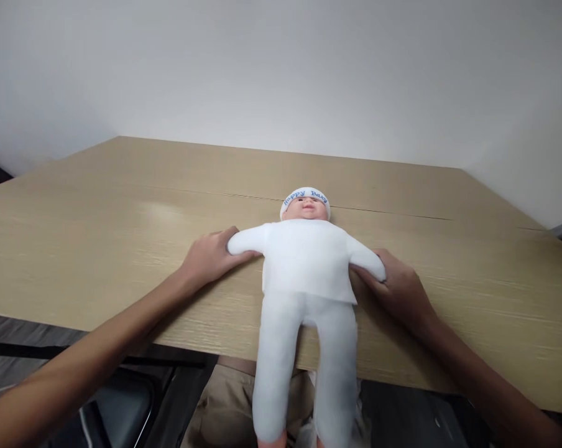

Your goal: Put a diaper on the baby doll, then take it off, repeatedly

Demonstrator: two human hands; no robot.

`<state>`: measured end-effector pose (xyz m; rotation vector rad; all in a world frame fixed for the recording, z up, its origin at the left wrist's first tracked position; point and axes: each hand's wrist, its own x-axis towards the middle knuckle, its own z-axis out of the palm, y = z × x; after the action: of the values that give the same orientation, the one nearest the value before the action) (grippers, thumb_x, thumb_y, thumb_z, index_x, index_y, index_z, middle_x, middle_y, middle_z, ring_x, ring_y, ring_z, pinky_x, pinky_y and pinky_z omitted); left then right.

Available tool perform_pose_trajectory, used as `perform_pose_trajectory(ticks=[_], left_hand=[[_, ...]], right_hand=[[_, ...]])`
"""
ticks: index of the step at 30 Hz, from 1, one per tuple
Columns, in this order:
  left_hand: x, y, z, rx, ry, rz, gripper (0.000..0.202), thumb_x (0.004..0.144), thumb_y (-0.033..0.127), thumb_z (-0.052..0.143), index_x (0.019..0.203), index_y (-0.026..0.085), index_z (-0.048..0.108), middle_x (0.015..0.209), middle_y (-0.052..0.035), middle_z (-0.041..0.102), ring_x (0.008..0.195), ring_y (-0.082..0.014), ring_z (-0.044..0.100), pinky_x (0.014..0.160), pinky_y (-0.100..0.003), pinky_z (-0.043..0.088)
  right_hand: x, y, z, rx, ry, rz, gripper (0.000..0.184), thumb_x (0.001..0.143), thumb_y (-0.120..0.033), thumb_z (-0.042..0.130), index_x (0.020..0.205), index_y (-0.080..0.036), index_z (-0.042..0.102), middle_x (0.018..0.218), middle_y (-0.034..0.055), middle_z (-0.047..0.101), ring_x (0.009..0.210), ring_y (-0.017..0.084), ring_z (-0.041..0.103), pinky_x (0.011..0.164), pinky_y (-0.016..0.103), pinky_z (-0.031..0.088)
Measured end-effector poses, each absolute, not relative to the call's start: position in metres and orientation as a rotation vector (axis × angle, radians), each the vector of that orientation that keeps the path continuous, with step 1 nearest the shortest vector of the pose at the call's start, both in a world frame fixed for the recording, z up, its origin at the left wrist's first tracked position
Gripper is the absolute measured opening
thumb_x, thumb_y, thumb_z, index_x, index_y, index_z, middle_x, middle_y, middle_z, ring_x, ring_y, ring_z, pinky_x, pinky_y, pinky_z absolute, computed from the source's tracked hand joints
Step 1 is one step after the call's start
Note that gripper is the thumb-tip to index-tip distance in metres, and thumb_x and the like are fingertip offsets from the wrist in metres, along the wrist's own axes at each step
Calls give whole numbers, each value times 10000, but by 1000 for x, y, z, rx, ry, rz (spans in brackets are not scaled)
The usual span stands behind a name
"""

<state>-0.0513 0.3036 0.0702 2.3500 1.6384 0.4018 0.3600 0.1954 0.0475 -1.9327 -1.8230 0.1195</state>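
A baby doll in a white suit lies on its back on a light wooden table, its head in a white cap with blue lettering pointing away from me. The doll's legs hang over the table's near edge. My left hand is closed around the end of the doll's arm on the left. On the other side, my right hand grips the end of the doll's other arm, fingers wrapped under the sleeve.
A white wall rises behind the table's far edge. Below the near edge I see a dark chair seat at the left and my tan trousers.
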Motion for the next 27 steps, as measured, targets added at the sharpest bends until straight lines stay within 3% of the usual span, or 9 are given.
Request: perform_pose_trajectory(ticks=[9, 15, 27], left_hand=[[-25, 414, 43, 2422, 1756, 605, 833, 891, 1004, 513, 1151, 242, 725, 1041, -113, 843, 950, -371, 769, 706, -359, 429], [-9, 469, 38, 2445, 1797, 663, 893, 863, 1044, 485, 1101, 218, 729, 969, -136, 830, 893, -374, 758, 693, -370, 426], [1, 496, 35, 2421, 1804, 719, 904, 843, 1044, 533, 1166, 217, 704, 999, -129, 828, 929, -384, 771, 725, -387, 476]], right_hand=[[384, 315, 37, -1822, -1823, -32, 569, 1019, -754, 584, 1190, -237, 748, 1088, 129, 842, 947, 362, 761, 766, 406, 497], [397, 370, 35, -1825, -1793, -59, 639, 988, -836, 576, 1100, -230, 744, 1009, 134, 837, 882, 348, 743, 716, 386, 460], [416, 404, 33, -1855, -1837, -80, 545, 984, -752, 626, 1113, -232, 727, 990, 119, 824, 840, 338, 730, 715, 392, 465]])
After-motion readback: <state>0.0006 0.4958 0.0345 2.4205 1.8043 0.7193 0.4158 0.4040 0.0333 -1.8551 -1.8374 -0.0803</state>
